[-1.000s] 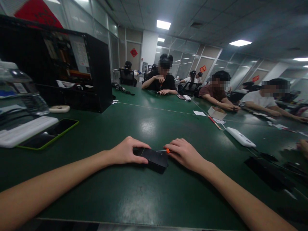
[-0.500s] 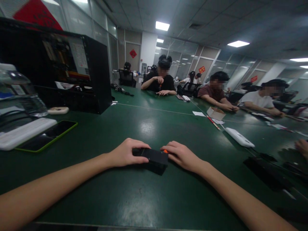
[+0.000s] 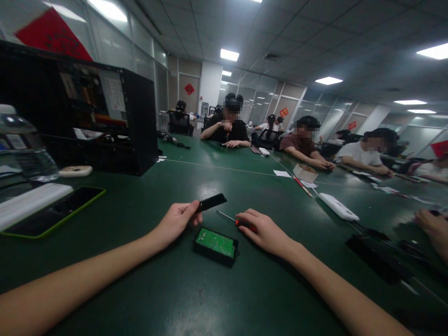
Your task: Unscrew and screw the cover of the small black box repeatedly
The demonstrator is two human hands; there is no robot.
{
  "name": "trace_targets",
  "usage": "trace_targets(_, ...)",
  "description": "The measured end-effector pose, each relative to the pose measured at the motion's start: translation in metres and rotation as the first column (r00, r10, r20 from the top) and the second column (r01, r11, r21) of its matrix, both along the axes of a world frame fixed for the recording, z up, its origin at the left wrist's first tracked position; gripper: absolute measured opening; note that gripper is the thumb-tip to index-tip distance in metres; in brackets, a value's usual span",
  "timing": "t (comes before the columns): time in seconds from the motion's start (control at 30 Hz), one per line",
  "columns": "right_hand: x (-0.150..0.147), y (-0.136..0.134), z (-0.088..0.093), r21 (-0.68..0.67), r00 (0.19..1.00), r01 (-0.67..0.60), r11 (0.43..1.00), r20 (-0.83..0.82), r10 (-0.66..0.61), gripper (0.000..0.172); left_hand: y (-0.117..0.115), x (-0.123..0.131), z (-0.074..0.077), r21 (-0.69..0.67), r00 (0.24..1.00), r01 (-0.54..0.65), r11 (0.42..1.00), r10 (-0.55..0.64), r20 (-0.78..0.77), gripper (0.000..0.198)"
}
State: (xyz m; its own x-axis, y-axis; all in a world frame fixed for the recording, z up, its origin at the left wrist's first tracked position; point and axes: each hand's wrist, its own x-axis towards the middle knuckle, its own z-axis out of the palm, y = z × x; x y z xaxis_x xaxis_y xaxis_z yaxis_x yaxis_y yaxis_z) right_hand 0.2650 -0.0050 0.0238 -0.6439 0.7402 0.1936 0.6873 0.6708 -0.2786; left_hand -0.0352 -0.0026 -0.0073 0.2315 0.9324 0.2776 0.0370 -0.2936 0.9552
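A small black box (image 3: 215,254) lies open on the green table (image 3: 224,294), and a green circuit board (image 3: 215,242) shows inside it. My left hand (image 3: 175,221) pinches the box's flat black lid (image 3: 211,202) and holds it tilted above the table, up and left of the box. My right hand (image 3: 262,229) rests just right of the box, closed round a small screwdriver (image 3: 231,219) with an orange-red grip; its thin metal shaft points left over the box's far edge.
A phone in a green case (image 3: 52,212), a white keyboard (image 3: 30,203) and a black computer case (image 3: 87,116) stand at the left. A white device (image 3: 338,206) and dark parts (image 3: 376,252) lie at the right. Several people sit along the table's far side.
My left hand has lifted the black lid off the box, baring the green circuit board. My right hand has drawn the screwdriver slightly back to the right.
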Motion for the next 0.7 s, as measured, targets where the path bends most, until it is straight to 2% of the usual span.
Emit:
trace_targets(0.07,-0.005,-0.004,0.002,0.025,1.000,-0.003,1.000,-0.020,0.003,0.034,0.001,0.001,-0.001,-0.026,1.000,-0.012,1.000,0.013,0.026,0.063)
trace_targets(0.23,-0.021,-0.021,0.011,0.070,0.990,-0.060,0.996,-0.120,0.068,0.042,-0.001,0.005,-0.001,-0.088,0.996,-0.016,0.996,0.023,0.090,0.050)
trace_targets(0.3,-0.033,-0.031,0.017,0.063,0.990,-0.093,0.994,-0.101,0.099,0.055,-0.002,0.007,-0.001,-0.102,0.994,-0.011,0.995,0.022,0.111,0.047)
trace_targets(0.4,-0.058,-0.045,0.024,0.034,0.996,-0.088,0.996,0.013,0.087,0.074,-0.004,0.008,-0.001,-0.127,0.990,0.000,0.992,0.018,0.136,0.043)
trace_targets(0.57,-0.093,-0.060,0.038,-0.048,0.993,-0.099,0.994,0.059,0.102,0.056,-0.006,0.010,0.004,-0.155,0.988,0.022,0.988,0.003,0.157,0.039)
trace_targets(0.63,-0.095,-0.061,0.051,-0.046,0.992,-0.123,0.991,0.003,0.123,0.052,-0.006,0.010,0.006,-0.161,0.987,0.018,0.987,0.008,0.159,0.036)
trace_targets(0.7,-0.084,-0.055,0.068,-0.013,0.992,-0.096,0.995,-0.080,0.095,0.048,-0.005,0.010,0.007,-0.170,0.988,0.020,0.985,0.007,0.154,0.035)
